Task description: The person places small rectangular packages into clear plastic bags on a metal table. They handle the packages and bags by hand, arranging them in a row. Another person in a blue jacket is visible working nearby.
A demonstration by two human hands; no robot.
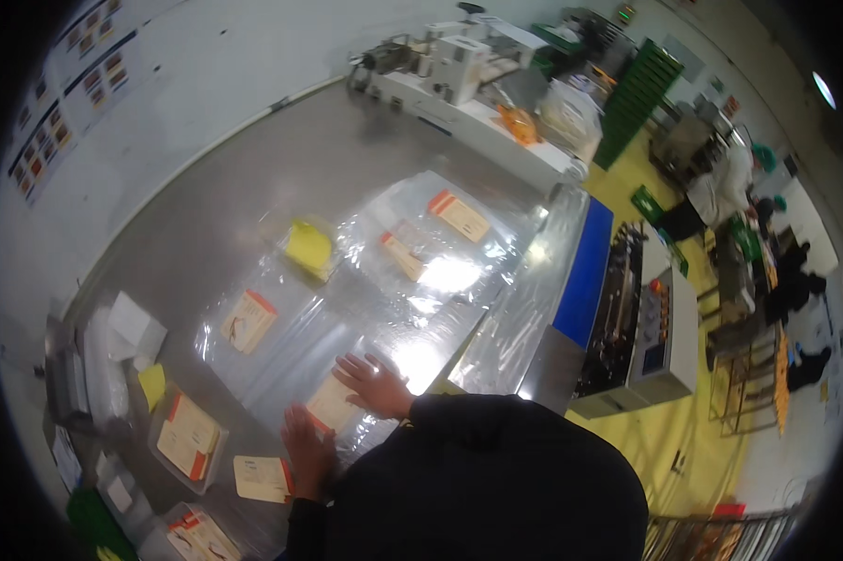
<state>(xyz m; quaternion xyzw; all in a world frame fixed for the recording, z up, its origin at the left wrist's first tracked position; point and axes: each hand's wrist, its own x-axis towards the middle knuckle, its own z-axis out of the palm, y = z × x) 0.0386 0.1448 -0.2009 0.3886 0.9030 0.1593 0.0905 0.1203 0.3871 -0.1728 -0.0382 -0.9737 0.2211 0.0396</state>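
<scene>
A printed cream card stack with an orange-red edge (331, 404) lies on the clear plastic bags (288, 350) at the near side of the metal table. My right hand (376, 384) lies palm down over its upper right part, fingers spread and touching it. Along its left edge rests my left hand (308, 449), fingers stretched out flat. Neither hand grips anything. Left of my left hand lies another card stack (262, 478). More card stacks sit on the plastic: one (249, 321) at the left, one (402, 257) farther off, one (459, 216) at the back.
A yellow sheet (309, 247) in clear plastic lies mid-table. At the left are card-filled plastic tubs (215, 468). On the right stands a machine with a blue panel (581, 270) and control box (656, 343). Beyond are green crates (639, 105) and a person in white (723, 186).
</scene>
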